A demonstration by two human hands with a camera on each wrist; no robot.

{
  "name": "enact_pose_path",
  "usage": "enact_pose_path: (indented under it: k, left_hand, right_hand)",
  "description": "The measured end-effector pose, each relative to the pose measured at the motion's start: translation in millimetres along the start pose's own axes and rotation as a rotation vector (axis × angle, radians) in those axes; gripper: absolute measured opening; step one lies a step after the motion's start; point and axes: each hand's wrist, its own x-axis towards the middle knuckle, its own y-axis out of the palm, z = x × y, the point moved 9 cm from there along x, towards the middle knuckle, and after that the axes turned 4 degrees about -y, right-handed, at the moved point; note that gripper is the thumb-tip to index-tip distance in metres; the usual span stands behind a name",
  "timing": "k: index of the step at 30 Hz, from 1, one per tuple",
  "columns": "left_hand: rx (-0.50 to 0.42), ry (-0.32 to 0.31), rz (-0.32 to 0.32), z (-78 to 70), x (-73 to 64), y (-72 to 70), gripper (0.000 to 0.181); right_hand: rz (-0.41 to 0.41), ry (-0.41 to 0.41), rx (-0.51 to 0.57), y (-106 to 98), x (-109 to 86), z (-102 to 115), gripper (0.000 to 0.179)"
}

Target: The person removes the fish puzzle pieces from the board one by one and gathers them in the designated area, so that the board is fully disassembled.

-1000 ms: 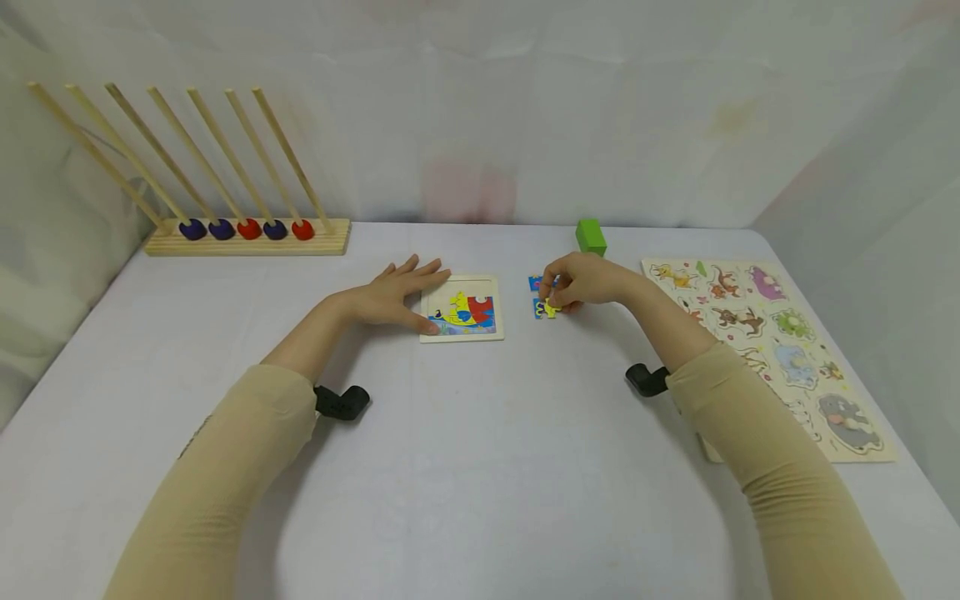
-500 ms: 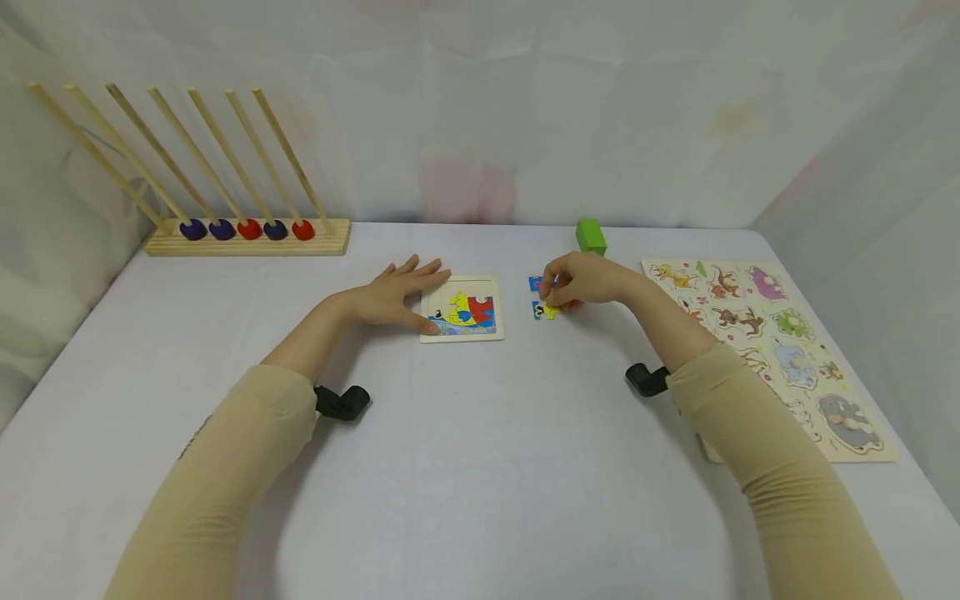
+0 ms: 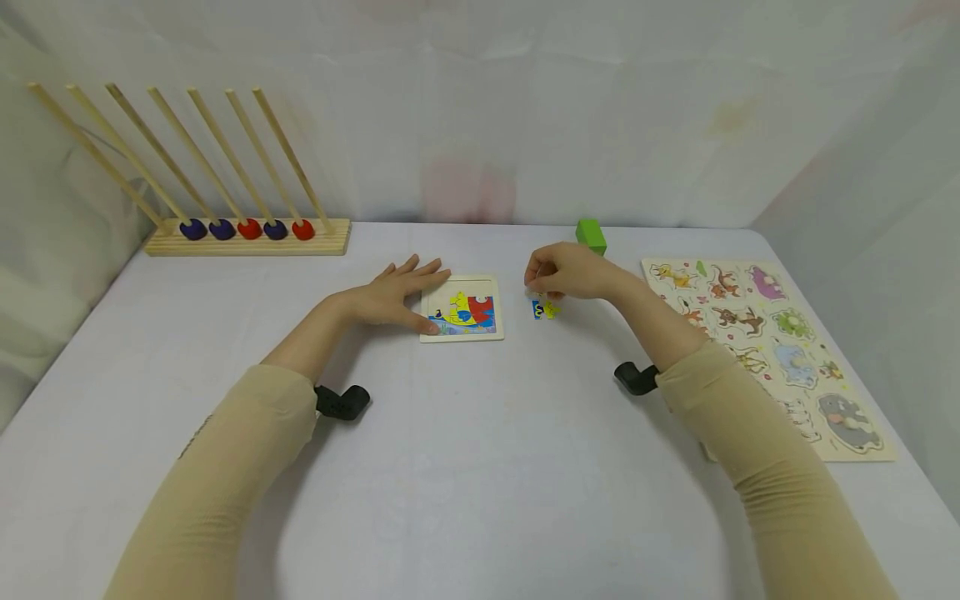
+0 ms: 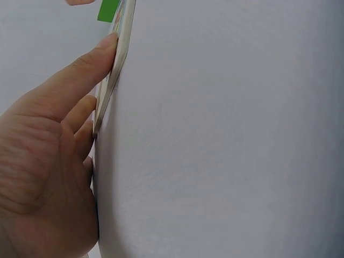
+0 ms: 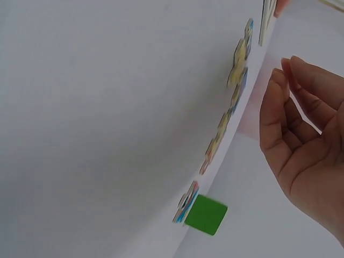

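Observation:
A small framed jigsaw tray (image 3: 462, 335), with blue, yellow and red pieces filling its lower part, lies at mid-table. My left hand (image 3: 384, 298) rests spread at its left side; the left wrist view has the thumb (image 4: 80, 72) on the tray's edge. To the tray's right, loose puzzle pieces (image 3: 546, 309) lie flat under my right hand (image 3: 573, 271). In the right wrist view, several pieces (image 5: 220, 126) lie in a row while the loosely bent right fingers (image 5: 273, 105) hover above the table, with nothing visible between them. That hand hides some pieces from the head view.
A green block (image 3: 591, 237) stands just behind my right hand. A large animal peg puzzle board (image 3: 780, 358) lies at the right, partly beneath the right sleeve. A wooden bead stand (image 3: 247, 243) with upright rods and red and purple beads occupies the back left.
My right hand has lifted off the loose yellow and blue pieces and shifted slightly left and toward the back. The left hand and the tray have stayed in place.

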Motion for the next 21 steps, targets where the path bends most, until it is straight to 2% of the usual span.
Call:
enact_pose_path:
  k: [8,21]
  left_hand:
    - [-0.001,-0.004,0.005,0.7,0.2,0.5,0.095]
    - [0.004,-0.005,0.009,1.2,0.8,-0.1,0.095]
  right_hand:
    - [-0.019,-0.046,-0.007,9,9.9,19,0.012]
    - [0.002,-0.104,0.026,25,27.9,49,0.009]
